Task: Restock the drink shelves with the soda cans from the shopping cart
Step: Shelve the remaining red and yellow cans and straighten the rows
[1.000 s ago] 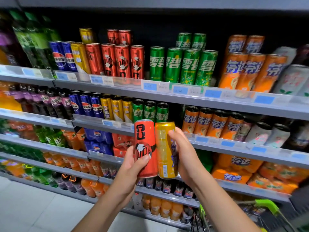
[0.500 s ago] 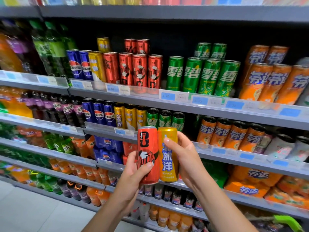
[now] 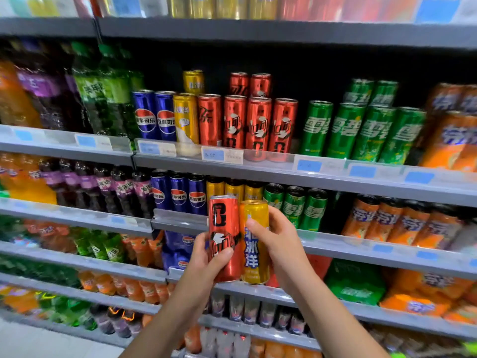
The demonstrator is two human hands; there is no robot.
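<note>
My left hand (image 3: 204, 259) grips a tall red soda can (image 3: 223, 228) upright in front of the shelves. Right beside it, touching, my right hand (image 3: 276, 241) grips a tall yellow can (image 3: 254, 244) with blue lettering. Both cans are held in front of the second can shelf (image 3: 361, 248), below its row of short yellow cans (image 3: 233, 188). On the shelf above (image 3: 284, 164) stand tall red cans (image 3: 246, 122) and one tall yellow can (image 3: 185, 117), with more stacked on top. The shopping cart is out of view.
Blue cans (image 3: 154, 115) stand left of the yellow one, green cans (image 3: 358, 130) and orange cans (image 3: 449, 135) to the right. Bottles (image 3: 77, 89) fill the left bays and lower shelves. Price-tag rails front every shelf. White floor (image 3: 38, 342) shows at lower left.
The view has tilted upward, so the top shelf edge shows and the cart's green handle has dropped out. Both hands still hold the two cans together; the yellow can has turned, showing its lettering.
</note>
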